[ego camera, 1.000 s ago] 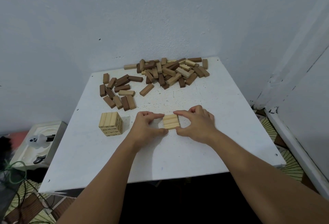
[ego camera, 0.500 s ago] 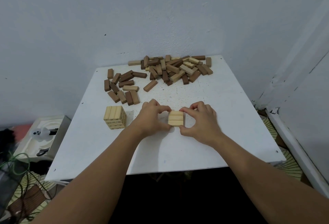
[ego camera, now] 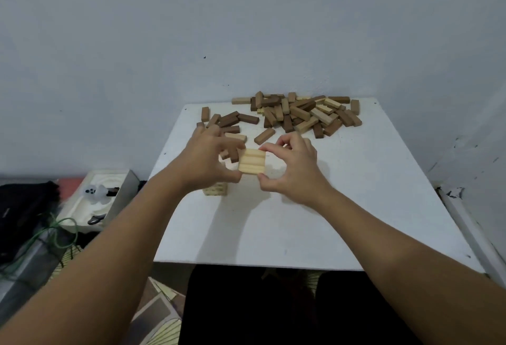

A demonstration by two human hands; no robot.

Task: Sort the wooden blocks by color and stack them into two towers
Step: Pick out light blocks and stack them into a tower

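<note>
Both my hands hold a flat row of three light wooden blocks [ego camera: 252, 161] up in the air above the white table [ego camera: 315, 221]. My left hand [ego camera: 209, 157] pinches its left side, my right hand [ego camera: 294, 165] pinches its right side. The short light-block tower [ego camera: 216, 189] stands on the table below my left hand, mostly hidden by it. A loose pile of mixed dark and light blocks [ego camera: 304, 116] lies at the table's far edge. A smaller group of mostly dark blocks [ego camera: 232, 122] lies left of the pile, partly behind my left hand.
A grey wall rises right behind the table and on the right. On the floor to the left sit a white box with a small white figure [ego camera: 94, 194], a black bag [ego camera: 24, 207] and green cable [ego camera: 59, 238].
Both hands have lifted the three-block row off the table and carried it up and left, toward the light tower. The camera has tilted, so the tower now sits under my left hand.
</note>
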